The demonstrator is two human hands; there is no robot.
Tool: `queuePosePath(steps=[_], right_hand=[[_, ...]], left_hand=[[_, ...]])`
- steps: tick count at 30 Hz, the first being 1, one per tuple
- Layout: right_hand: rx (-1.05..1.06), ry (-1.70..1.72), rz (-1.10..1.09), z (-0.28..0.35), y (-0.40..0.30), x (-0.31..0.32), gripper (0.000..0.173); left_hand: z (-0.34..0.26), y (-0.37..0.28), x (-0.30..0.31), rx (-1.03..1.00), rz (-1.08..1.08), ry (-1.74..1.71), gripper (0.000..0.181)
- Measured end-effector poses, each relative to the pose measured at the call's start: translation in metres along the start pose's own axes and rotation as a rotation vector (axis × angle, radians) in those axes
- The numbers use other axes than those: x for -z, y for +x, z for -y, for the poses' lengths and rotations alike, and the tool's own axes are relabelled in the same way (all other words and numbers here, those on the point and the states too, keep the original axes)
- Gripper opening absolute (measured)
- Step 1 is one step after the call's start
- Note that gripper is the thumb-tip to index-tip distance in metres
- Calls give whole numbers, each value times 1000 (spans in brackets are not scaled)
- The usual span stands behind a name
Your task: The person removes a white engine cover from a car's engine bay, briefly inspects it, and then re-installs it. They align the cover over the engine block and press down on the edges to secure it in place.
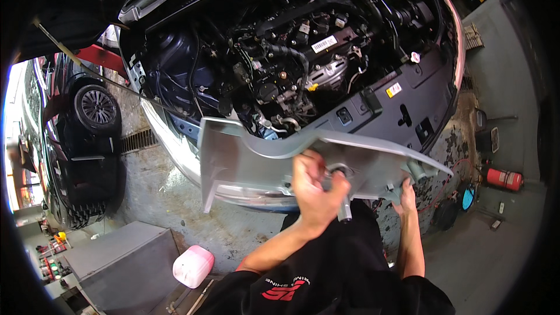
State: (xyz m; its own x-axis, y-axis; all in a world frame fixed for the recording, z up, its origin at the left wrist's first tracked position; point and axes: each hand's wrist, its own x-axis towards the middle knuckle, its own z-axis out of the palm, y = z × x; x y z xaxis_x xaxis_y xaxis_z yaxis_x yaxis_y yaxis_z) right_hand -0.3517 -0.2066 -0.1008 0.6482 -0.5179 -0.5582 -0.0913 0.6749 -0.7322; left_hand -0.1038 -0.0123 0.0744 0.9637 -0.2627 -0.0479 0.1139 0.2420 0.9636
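Observation:
A grey moulded plastic cover (258, 157) is held up over the front edge of the car's engine bay, its hollow side facing me. My right hand (407, 194) grips its lower edge near the right end. In front of the cover's middle, my left hand (317, 192) is curled around a metal hand tool, apparently a ratchet (345, 212), whose shiny handle points down towards me. The fingers are blurred and hide part of the tool. Behind the cover lies the exposed engine (323, 57), with a black plastic radiator shroud (393, 105) to the right.
A thin hood prop rod (109, 81) slants across the left. Another dark car with a wheel (96, 107) stands farther left. A pink-filled plastic jug (194, 266) sits beside a grey cabinet (127, 262). To the right are a red fire extinguisher (504, 179) and a red hose (455, 168).

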Motion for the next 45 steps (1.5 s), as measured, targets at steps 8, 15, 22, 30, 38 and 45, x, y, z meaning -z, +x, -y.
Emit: queuePosePath(steps=[8,15,22,30,38,45], right_hand=[[-48,-35,-206,12,10,32,82],[-132,-53,-437,24,23,56,90],[-109,9,-40,37,58,67,82],[-119,-39,-90,52,71,34,67],[-65,-24,-99,67,86,10,58],[41,-19,-91,93,98,-34,51]], left_hand=[[16,29,-52,-141,329,213,38],[27,74,-75,-189,446,164,52],[47,110,-78,-19,443,93,31],[55,121,-75,20,396,90,30],[54,121,-72,-135,292,149,44],[37,121,-56,-101,255,136,36]])
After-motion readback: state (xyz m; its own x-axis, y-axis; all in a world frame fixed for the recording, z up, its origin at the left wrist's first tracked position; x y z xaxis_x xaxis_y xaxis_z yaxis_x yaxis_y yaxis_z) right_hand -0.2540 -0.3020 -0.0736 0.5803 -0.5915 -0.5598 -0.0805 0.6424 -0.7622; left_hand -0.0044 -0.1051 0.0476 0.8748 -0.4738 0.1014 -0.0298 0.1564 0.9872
